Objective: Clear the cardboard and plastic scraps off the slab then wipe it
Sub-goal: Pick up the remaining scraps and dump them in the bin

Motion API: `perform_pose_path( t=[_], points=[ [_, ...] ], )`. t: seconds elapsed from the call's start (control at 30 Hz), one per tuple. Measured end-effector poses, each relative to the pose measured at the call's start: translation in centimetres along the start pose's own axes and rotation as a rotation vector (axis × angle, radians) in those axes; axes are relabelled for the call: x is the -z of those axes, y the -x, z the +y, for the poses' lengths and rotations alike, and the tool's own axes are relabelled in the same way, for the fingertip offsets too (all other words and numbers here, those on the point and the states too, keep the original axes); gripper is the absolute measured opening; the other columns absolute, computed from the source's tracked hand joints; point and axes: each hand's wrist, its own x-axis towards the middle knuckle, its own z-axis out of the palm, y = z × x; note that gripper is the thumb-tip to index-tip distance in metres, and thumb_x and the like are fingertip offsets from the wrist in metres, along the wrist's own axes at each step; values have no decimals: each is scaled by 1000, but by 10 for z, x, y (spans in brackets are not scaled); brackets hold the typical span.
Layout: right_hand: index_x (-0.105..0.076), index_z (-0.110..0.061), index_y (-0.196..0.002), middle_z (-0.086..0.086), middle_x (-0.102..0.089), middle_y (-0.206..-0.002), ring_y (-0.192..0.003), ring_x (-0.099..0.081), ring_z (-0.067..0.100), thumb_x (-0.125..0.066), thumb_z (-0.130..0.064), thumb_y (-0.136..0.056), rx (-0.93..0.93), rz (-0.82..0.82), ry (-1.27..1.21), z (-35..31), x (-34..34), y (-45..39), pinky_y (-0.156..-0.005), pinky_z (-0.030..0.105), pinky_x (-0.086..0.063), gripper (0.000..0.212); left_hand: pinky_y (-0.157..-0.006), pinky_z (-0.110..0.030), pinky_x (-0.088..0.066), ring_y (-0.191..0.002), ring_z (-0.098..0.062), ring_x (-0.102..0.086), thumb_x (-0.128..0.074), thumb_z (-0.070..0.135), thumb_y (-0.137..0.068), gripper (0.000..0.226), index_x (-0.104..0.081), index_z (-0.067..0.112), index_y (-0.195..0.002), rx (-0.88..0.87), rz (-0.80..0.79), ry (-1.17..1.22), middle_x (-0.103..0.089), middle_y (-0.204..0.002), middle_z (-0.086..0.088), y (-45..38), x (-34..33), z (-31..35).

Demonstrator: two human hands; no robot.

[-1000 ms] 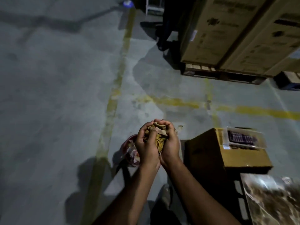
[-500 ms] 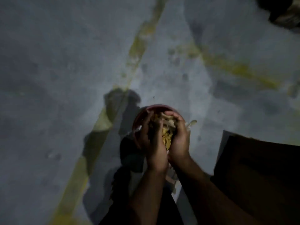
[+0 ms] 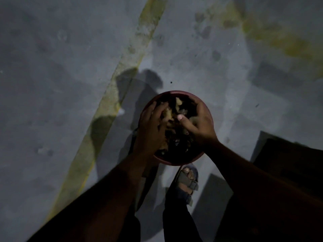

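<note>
Both hands have dropped from cupping the scraps (image 3: pixel 172 116) into the bucket (image 3: pixel 208 112).
Spread your left hand (image 3: pixel 153 126) and right hand (image 3: pixel 199 126) wide; shake everything loose inside the rim.

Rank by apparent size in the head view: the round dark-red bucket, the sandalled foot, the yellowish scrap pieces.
1. Round dark-red bucket, largest.
2. Sandalled foot, though partly hidden under the bucket.
3. Yellowish scrap pieces, smallest, between the left hand and right hand.
</note>
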Motion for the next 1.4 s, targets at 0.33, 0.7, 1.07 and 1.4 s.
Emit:
perform_pose_path(
  t=[0.33,0.7,1.07,1.4],
  points=[
    [-57,-18,-130,9,-50,-135,-124,-46,25,-64,-21,-94,147,-144,425,11,0,20,-96,35,-44,37,-52,-29,-34,-68,-36,-60,-42,44,-101,35,-58,14,-113,98,161,-394,-58,-102,-12,32,1,-12],
    [-48,-22,-140,7,-42,-145,-131,-36,26,-47,-45,-96,132,-28,524,24,-12,49,-108,45,-38,50,-101,-44,-40,-126,-29,-46,-46,42,-99,47,-55,9,-132,-96,68,-291,-50,-142,-15,28,-17,-5],
    [2,-20,-162,18,12,-167,-154,10,37,-5,-74,-84,59,-343,875,83,-32,-12,-123,57,-8,95,-125,-50,2,-155,-26,13,-40,52,-102,83,8,17,-160,-70,-503,-639,15,-168,-5,5,-63,-51],
    [18,-18,-159,20,28,-162,-151,20,40,-41,-53,-103,23,-536,976,112,-55,-46,-123,60,-1,88,-124,-52,2,-155,-28,8,-31,55,-103,78,8,19,-160,-44,-632,-763,12,-168,-2,-18,-103,-94]
  ],
)
